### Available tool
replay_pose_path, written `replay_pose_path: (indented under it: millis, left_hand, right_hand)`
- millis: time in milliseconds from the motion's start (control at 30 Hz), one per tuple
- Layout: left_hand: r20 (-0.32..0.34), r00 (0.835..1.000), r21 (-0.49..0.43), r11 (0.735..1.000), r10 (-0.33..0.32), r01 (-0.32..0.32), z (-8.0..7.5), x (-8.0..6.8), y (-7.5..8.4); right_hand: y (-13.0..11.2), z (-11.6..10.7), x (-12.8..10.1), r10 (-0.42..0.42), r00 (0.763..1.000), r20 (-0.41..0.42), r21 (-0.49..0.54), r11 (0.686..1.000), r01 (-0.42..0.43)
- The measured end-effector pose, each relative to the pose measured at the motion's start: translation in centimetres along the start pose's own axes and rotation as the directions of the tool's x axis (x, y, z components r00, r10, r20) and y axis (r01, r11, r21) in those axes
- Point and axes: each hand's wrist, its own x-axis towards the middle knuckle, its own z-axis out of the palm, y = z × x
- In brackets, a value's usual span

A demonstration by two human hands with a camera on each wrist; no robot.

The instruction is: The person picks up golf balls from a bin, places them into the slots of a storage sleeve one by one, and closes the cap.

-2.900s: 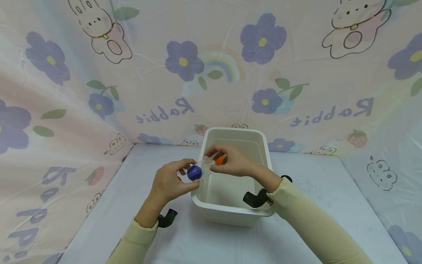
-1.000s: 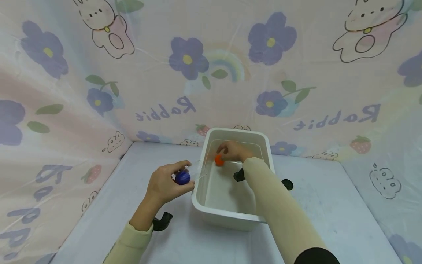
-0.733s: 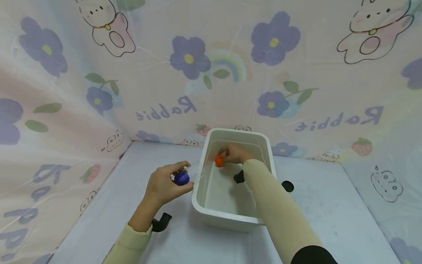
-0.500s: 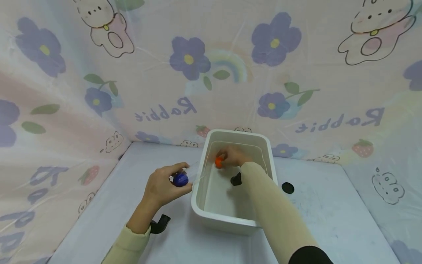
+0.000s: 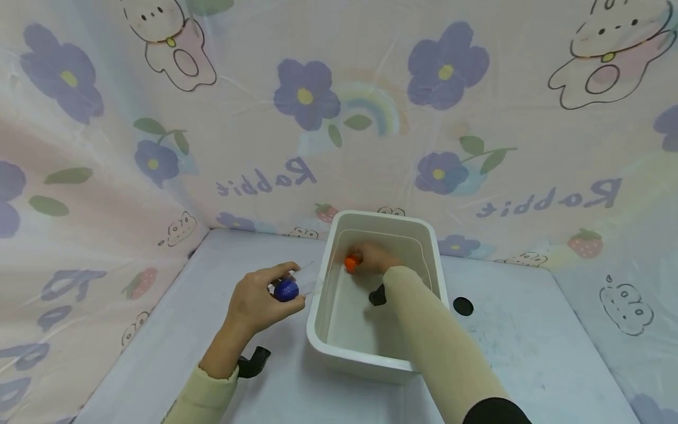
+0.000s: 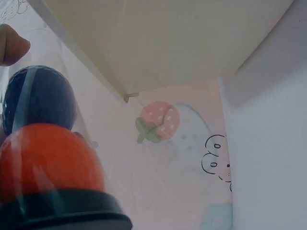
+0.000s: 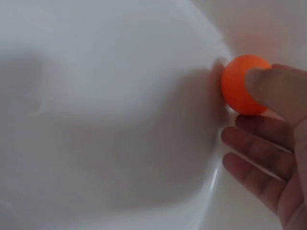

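My left hand [image 5: 275,285] grips a clear plastic tube [image 5: 304,277] just left of the white bin [image 5: 365,365], above the table. The tube holds a blue ball [image 5: 286,290]. In the left wrist view the tube [image 6: 110,158] shows the blue ball [image 6: 38,98], an orange ball [image 6: 48,158] beneath it and a black cap [image 6: 72,215]. My right hand [image 5: 365,259] is down inside the bin by its far left wall and pinches another orange ball [image 5: 351,263]. In the right wrist view my thumb [image 7: 273,91] lies over this orange ball [image 7: 240,84], against the bin's inner wall [image 7: 96,96].
The bin stands at the middle back of a pale grey table [image 5: 519,347]. A small black round thing [image 5: 463,305] lies on the table right of the bin. A sheet printed with flowers and rabbits [image 5: 307,100] walls in the back and both sides.
My right hand has carried the orange ball from the tube's mouth down into the bin, towards its far left wall. My left hand with the tube has drifted slightly left.
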Motion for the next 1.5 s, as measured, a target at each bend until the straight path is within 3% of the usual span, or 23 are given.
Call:
replay_pose_path:
  millis: [200,667,933,1133,1400,1500]
  left_hand:
    - [0.0,1.0,-0.001,1.0,0.01,-0.01,-0.1,0.3,-0.2]
    - [0.008,1.0,0.005,1.0,-0.015,0.015,-0.2,0.3,-0.1]
    - [0.004,1.0,0.011,1.0,-0.013,0.013,-0.6,0.5,0.2]
    - [0.004,1.0,0.015,1.0,-0.006,0.006,-0.8,0.5,0.5]
    - [-0.004,1.0,0.014,1.0,0.0,0.0,-0.9,0.2,1.1]
    - [-0.013,1.0,0.009,1.0,0.012,-0.012,-0.9,0.2,1.4]
  right_hand:
    - [0.5,0.5,0.8,-0.039,0.999,-0.015,-0.056,0.998,0.038]
    - [1.3,1.4,1.5,-0.043,0.998,-0.043,-0.018,0.999,0.042]
    - [0.1,-0.1,0.7,-0.035,0.999,0.039,-0.074,0.997,0.038]
    - [-1.1,-1.8,-0.6,0.01,0.995,0.097,-0.038,0.999,-0.006]
    - [-2.6,-4.2,-2.0,0.011,0.994,0.106,-0.063,0.998,-0.005]
    - [-3.1,-5.1,-2.3,-0.02,0.996,0.088,-0.124,0.992,0.03]
